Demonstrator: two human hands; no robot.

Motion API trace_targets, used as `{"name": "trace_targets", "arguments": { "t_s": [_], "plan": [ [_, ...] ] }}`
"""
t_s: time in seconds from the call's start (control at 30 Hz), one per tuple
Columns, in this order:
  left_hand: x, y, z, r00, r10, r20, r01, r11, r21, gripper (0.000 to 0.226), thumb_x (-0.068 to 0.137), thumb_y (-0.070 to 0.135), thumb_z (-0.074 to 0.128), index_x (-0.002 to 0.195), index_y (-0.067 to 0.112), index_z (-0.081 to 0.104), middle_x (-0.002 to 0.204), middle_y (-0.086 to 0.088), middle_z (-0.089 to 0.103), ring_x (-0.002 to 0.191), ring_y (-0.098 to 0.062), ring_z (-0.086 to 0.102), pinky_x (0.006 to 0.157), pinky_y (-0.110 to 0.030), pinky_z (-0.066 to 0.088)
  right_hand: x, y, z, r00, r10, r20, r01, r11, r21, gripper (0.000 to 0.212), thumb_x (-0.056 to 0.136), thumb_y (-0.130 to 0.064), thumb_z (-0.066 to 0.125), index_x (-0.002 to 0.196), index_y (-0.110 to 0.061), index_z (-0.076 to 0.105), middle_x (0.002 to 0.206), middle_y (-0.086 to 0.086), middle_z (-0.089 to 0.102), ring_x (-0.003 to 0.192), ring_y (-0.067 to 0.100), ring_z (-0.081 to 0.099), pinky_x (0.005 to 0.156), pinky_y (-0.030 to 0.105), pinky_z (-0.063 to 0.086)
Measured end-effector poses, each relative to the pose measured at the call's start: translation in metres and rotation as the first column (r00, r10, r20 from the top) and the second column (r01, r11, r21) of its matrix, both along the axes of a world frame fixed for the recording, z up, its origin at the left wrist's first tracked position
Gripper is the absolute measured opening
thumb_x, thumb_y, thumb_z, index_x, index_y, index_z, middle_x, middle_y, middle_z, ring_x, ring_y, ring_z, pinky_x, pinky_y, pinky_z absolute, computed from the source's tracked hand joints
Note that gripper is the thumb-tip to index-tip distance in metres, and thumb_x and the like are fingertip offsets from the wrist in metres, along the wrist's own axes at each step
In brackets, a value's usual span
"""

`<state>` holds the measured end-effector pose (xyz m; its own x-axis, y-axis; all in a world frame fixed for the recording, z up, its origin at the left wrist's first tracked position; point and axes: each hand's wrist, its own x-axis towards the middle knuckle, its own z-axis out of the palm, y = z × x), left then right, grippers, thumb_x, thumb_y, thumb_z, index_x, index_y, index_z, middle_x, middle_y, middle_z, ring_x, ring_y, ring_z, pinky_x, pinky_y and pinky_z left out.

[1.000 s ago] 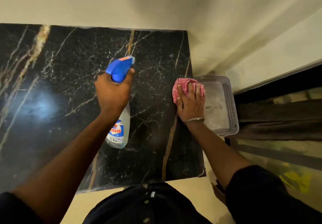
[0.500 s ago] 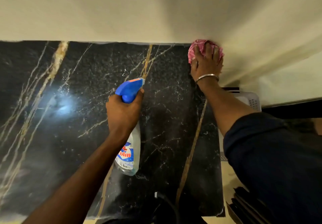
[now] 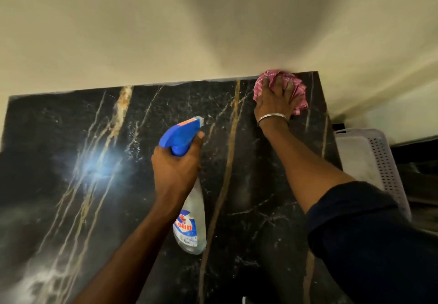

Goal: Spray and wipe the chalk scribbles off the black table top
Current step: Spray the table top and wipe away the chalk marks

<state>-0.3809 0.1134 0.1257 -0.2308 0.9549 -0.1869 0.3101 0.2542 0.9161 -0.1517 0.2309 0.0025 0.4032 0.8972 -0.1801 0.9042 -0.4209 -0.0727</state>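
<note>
Head view: left fingers [image 3: 198, 138] grip spray bottle [image 3: 192, 223]; right fingers [image 3: 282, 84] clutch cloth [image 3: 300, 91]; basket [image 3: 385, 161] beside table [image 3: 71, 133].

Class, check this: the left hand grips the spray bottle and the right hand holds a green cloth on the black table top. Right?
No: the head view shows the cloth is pink, not green. The left hand does grip the spray bottle, and the right hand holds the cloth on the black table top.

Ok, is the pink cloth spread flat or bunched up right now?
Bunched up: the pink cloth lies crumpled under the right hand at the far edge of the table top.
</note>
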Motion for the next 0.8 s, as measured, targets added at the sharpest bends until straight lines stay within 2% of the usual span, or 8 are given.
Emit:
{"name": "trace_targets", "arguments": {
  "t_s": [0.13,0.2,0.27,0.37,0.47,0.57,0.67,0.8],
  "plan": [
    [-0.072,0.010,0.003,0.998,-0.017,0.052,0.018,1.000,-0.014,0.010,0.089,0.030,0.071,0.086,0.027,0.063,0.064,-0.030,0.057,0.049,-0.026,0.055,0.047,-0.027,0.048,-0.092,0.012,0.000,1.000,-0.027,-0.008,0.027,1.000,0.013,0.070,0.093,-0.040,0.053,0.153,-0.028,0.019,0.161,0.010,0.012,0.146,0.044,0.005,0.109,0.070,0.001],
    [-0.115,0.016,0.004,0.996,-0.017,0.092,0.019,1.000,-0.023,0.012,0.089,0.027,0.072,0.092,0.018,0.065,0.064,-0.031,0.056,0.047,-0.022,0.054,0.044,-0.023,0.046,-0.142,0.016,0.000,1.000,-0.027,-0.005,0.027,0.999,0.022,0.069,0.093,-0.040,0.051,0.153,-0.028,0.019,0.162,0.010,0.011,0.146,0.044,0.005,0.109,0.070,0.001],
    [-0.156,0.023,0.007,0.994,-0.013,0.107,0.016,1.000,-0.026,0.019,0.089,0.026,0.072,0.094,0.009,0.065,0.063,-0.030,0.056,0.044,-0.018,0.053,0.043,-0.022,0.045,-0.191,0.022,-0.001,1.000,-0.009,-0.013,0.009,0.999,0.039,0.067,0.094,-0.040,0.049,0.153,-0.029,0.019,0.162,0.009,0.011,0.146,0.043,0.005,0.110,0.069,0.001],
    [-0.222,0.029,0.013,0.995,-0.021,0.102,0.023,1.000,-0.019,0.021,0.089,0.026,0.071,0.093,0.007,0.064,0.059,-0.024,0.056,0.043,-0.016,0.053,0.044,-0.021,0.045,-0.265,0.029,-0.002,0.999,0.018,-0.034,-0.016,0.999,0.052,0.065,0.093,-0.039,0.047,0.152,-0.029,0.022,0.162,0.009,0.011,0.146,0.042,0.006,0.109,0.068,0.005],
    [-0.280,0.034,0.016,0.995,0.004,0.101,-0.002,1.000,-0.022,0.020,0.089,0.026,0.071,0.091,0.007,0.064,0.064,-0.022,0.059,0.050,-0.019,0.056,0.046,-0.020,0.047,-0.325,0.036,0.002,0.998,0.062,-0.028,-0.060,0.997,0.049,0.064,0.093,-0.039,0.046,0.152,-0.029,0.023,0.161,0.010,0.012,0.145,0.043,0.009,0.108,0.067,0.010],
    [-0.325,0.035,0.016,0.994,0.017,0.106,-0.015,1.000,-0.028,0.024,0.090,0.028,0.070,0.094,0.005,0.063,0.067,-0.026,0.059,0.049,-0.019,0.057,0.046,-0.019,0.048,-0.372,0.041,0.001,0.993,0.114,-0.005,-0.114,0.993,0.036,0.063,0.093,-0.039,0.045,0.151,-0.027,0.024,0.160,0.012,0.016,0.143,0.045,0.013,0.108,0.064,0.015],
    [-0.357,0.032,0.015,0.994,0.042,0.105,-0.037,0.998,-0.045,0.030,0.090,0.031,0.069,0.094,0.002,0.063,0.060,-0.022,0.059,0.045,-0.016,0.057,0.047,-0.018,0.047,-0.411,0.044,0.003,0.983,0.182,0.020,-0.183,0.982,0.035,0.062,0.093,-0.038,0.045,0.150,-0.026,0.025,0.158,0.013,0.020,0.142,0.044,0.017,0.107,0.062,0.018],
    [-0.392,0.029,0.012,0.991,0.103,0.089,-0.100,0.994,-0.041,0.025,0.089,0.034,0.069,0.094,0.010,0.064,0.055,-0.016,0.060,0.046,-0.017,0.059,0.049,-0.016,0.047,-0.486,0.053,0.009,0.929,0.370,0.017,-0.370,0.929,0.026,0.066,0.092,-0.041,0.046,0.151,-0.026,0.022,0.159,0.013,0.018,0.142,0.044,0.016,0.109,0.060,0.018]
  ]
}}
